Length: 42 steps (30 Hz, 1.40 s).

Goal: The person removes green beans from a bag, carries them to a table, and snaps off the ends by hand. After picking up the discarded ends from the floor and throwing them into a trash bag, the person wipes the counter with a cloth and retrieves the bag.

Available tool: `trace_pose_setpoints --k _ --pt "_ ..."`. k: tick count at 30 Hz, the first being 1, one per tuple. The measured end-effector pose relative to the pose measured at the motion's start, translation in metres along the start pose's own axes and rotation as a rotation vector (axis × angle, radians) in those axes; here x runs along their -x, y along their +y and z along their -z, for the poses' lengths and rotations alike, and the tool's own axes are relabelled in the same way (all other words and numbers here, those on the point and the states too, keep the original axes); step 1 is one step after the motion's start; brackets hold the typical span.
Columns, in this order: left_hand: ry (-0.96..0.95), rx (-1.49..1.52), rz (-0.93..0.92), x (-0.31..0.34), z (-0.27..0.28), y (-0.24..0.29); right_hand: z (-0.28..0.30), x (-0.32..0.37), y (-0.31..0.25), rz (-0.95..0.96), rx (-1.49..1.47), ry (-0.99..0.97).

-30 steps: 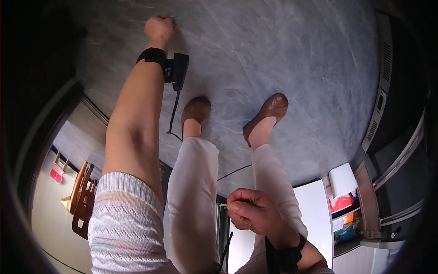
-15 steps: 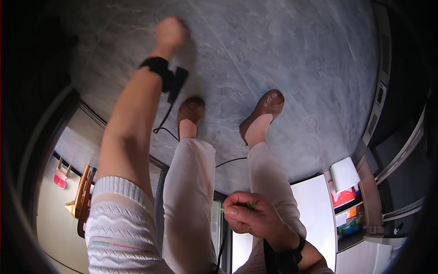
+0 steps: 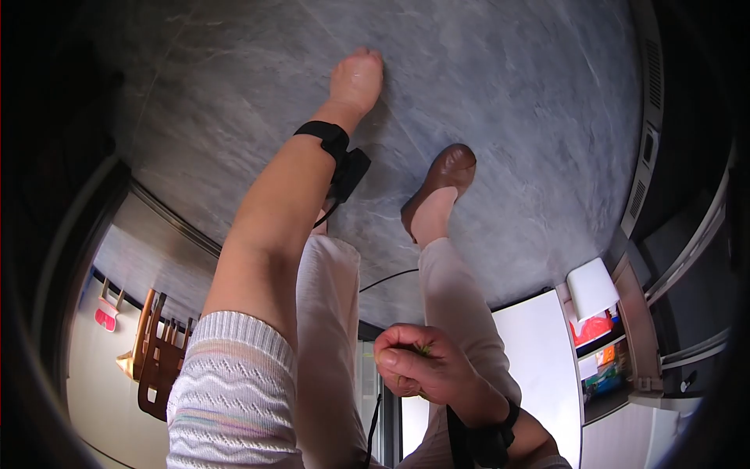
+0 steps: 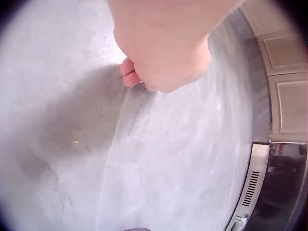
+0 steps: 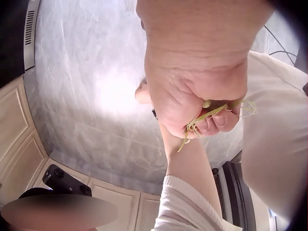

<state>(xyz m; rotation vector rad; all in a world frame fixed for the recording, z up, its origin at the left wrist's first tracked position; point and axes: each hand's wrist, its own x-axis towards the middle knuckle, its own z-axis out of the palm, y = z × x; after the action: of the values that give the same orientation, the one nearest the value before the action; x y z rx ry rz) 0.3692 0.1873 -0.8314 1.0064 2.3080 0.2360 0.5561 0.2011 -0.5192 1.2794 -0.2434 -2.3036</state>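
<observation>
My left hand point(image 3: 357, 80) reaches far out, low over the grey floor point(image 3: 531, 102), its fingers curled under. In the left wrist view its fingertips point(image 4: 129, 79) are drawn together close over a pale floor seam, and nothing clearly shows between them. A tiny yellowish crumb point(image 4: 75, 141) lies on the floor in the hand's shadow. Close to my lap, my right hand point(image 3: 426, 363) grips thin, yellow-green stringy plant scraps point(image 5: 208, 115). Their strands poke out between the curled fingers in the right wrist view; the rest is hidden in the palm.
A brown shoe point(image 3: 449, 176) stands on the floor right of the left arm, which covers the other shoe. A black cable point(image 3: 391, 277) runs by the legs. At right are a vented appliance base point(image 3: 644, 148) and shelves with a red bag point(image 3: 591, 327). Wooden chairs point(image 3: 160, 359) stand at left.
My left hand has swept right across the floor and slightly toward me, and its forearm now covers the left shoe. The right hand stays near the lap with the plant scraps.
</observation>
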Motion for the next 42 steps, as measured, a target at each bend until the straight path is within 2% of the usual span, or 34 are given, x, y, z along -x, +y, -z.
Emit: trace_pose_setpoints --k 5,8,10,13,17,29,31,33,37,39,42 --pt "-0.041 -0.104 -0.073 0.006 0.0 0.003 0.0 0.001 -0.001 -0.006 0.033 0.003" --pt "-0.025 -0.114 -0.178 0.028 -0.006 -0.016 0.002 0.001 -0.001 -0.003 0.031 0.001" --pt "-0.23 -0.129 -0.177 0.053 -0.007 -0.022 0.003 0.001 0.0 -0.003 0.022 -0.008" --pt "-0.263 -0.085 -0.19 0.082 -0.013 -0.023 0.005 0.001 0.005 -0.001 0.015 -0.036" --pt "-0.217 -0.001 -0.177 0.087 -0.028 -0.02 0.006 -0.001 0.004 -0.012 0.026 -0.014" --pt "-0.245 -0.135 -0.221 0.085 -0.032 -0.003 0.006 -0.004 0.008 -0.027 0.015 -0.002" --pt "-0.218 -0.08 -0.135 0.089 -0.031 -0.009 0.008 -0.006 0.012 -0.02 0.008 -0.001" --pt "-0.254 -0.067 -0.083 0.1 -0.013 -0.023 0.009 -0.011 0.016 -0.026 0.045 0.107" --pt "-0.322 -0.054 0.037 0.14 0.063 -0.062 0.018 -0.029 0.036 0.026 0.063 0.119" --pt "-0.288 -0.005 0.141 0.168 0.112 -0.077 0.011 -0.036 0.043 0.047 0.107 0.266" --pt "-0.219 0.057 0.202 0.223 0.181 -0.099 -0.025 -0.02 0.054 0.044 0.18 0.258"
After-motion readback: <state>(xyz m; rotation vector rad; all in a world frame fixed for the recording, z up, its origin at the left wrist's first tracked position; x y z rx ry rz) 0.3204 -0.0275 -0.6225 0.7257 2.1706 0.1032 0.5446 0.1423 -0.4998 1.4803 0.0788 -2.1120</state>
